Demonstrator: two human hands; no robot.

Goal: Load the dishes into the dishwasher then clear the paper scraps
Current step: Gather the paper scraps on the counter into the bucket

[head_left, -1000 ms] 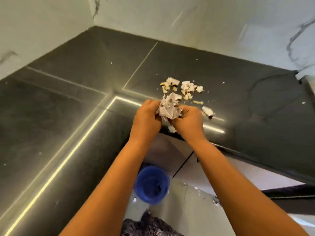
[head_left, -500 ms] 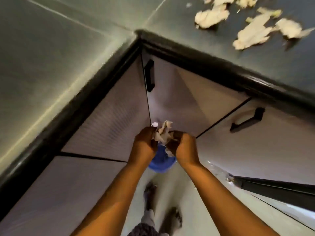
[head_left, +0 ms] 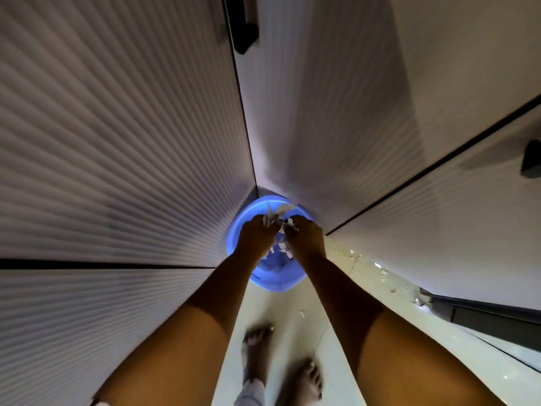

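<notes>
blue bin (head_left: 275, 284): white bits (head_left: 283, 253) in its mouth | left hand (head_left: 257, 237), right hand (head_left: 306, 240): over bin, both clutching paper scraps (head_left: 277, 213)

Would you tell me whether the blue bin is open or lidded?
Open: the blue bin shows its bare rim and inside; no lid covers it.
</notes>
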